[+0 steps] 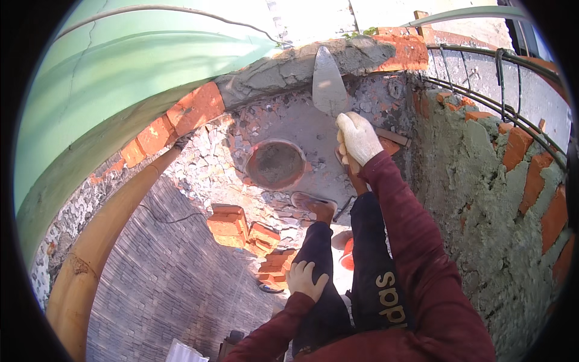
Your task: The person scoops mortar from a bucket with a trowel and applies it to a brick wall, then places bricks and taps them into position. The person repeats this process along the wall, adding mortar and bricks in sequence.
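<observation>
My right hand (358, 138), in a white work glove, is closed round the handle of a pointed bricklaying trowel (328, 87). The blade points away from me, its tip at the grey mortar (265, 79) spread along the low brick wall. My gloved left hand (306, 280) rests on my left thigh, fingers spread, holding nothing. On the ground beyond my feet stands a round bucket (275, 165) of grey mortar. Orange bricks (199, 108) sit in the wall left of the mortar, and another brick (410, 53) lies at its right end.
Stacked bricks (228, 225) lie left of my feet among broken rubble. A thick bamboo pole (90, 259) slants up the left side. On the right rises a rough mortared brick wall (464, 181) with bent steel bars (503, 108) above it. A pale green wall (139, 60) stands far left.
</observation>
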Tool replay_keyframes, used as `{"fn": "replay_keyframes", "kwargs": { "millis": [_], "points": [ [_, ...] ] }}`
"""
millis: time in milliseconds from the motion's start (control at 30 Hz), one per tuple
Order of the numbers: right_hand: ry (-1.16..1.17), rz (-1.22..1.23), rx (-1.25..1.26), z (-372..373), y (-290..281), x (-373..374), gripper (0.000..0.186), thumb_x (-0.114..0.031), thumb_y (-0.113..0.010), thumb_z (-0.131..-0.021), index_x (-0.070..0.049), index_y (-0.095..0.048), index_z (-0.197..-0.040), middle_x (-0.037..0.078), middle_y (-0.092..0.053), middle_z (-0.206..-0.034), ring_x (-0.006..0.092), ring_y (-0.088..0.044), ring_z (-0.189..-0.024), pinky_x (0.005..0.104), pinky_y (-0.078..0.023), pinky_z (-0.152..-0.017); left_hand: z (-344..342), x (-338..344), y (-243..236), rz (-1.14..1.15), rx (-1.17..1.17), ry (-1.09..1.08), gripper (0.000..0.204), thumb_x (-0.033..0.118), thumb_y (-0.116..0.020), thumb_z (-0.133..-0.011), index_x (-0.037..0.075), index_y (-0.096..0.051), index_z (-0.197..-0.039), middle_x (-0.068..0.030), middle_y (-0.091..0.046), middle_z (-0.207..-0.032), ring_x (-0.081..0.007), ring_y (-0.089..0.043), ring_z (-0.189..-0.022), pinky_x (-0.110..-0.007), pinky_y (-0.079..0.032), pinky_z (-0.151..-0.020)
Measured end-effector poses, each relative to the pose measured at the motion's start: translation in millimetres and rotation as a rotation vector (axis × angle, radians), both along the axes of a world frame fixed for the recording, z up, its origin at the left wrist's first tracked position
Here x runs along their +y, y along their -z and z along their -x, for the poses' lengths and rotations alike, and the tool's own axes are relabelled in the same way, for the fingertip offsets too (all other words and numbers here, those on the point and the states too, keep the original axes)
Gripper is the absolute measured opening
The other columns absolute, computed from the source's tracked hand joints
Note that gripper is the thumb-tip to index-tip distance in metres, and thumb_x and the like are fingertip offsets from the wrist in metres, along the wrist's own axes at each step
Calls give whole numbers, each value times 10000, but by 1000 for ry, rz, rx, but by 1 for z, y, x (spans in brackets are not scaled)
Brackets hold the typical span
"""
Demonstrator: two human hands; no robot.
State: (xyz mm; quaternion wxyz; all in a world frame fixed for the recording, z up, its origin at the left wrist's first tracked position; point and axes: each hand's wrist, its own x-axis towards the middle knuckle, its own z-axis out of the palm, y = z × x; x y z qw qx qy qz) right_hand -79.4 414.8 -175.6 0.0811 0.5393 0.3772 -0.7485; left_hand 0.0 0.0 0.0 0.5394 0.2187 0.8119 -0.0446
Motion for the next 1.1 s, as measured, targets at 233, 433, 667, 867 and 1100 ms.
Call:
{"fn": "replay_keyframes", "kwargs": {
  "millis": [233, 433, 667, 867, 1100],
  "points": [
    [120, -4, -24, 51, -3, -26, 350, -339, -518, -1053, 0, -597, -1019, 96, -580, -755, 203, -587, -517, 408, -510, -446, -6, 17, 31, -98, -113, -138, 654, 480, -747, -923, 46, -632, -1399, -200, -583, -1469, -402, -496, -1412, -511, -398, -1188],
    [50, -124, -38, 79, -3, -62, 406, -331, -502, -1044, 56, -604, -981, 192, -633, -742, 271, -673, -536, 445, -560, -472, -15, 19, 39, -98, -51, 50, 604, 514, -723, -924, 99, -668, -1359, -132, -616, -1443, -357, -515, -1403, -499, -398, -1172],
    [-83, -411, -55, 118, 41, -98, 449, -341, -473, -1048, 83, -616, -1011, 258, -667, -791, 374, -709, -634, 506, -586, -596, -2, 0, 42, -182, -16, 56, 542, 437, -721, -929, 84, -674, -1337, -131, -623, -1412, -361, -499, -1410, -515, -393, -1170],
    [-201, -230, -48, 142, -1, -105, 493, -319, -446, -1026, 121, -661, -1084, 328, -699, -884, 448, -731, -745, 519, -592, -761, -3, -10, 47, -241, 17, 56, 520, 414, -719, -930, 73, -679, -1320, -124, -634, -1372, -345, -524, -1355, -505, -407, -1132],
    [-369, -474, -60, 158, 28, -122, 474, -336, -484, -1060, 88, -689, -1116, 344, -727, -1104, 438, -723, -1096, 522, -585, -943, 5, -12, 53, -184, -6, -13, 522, 410, -735, -925, 66, -680, -1313, -129, -635, -1378, -352, -528, -1362, -505, -420, -1144]
  ]
}}
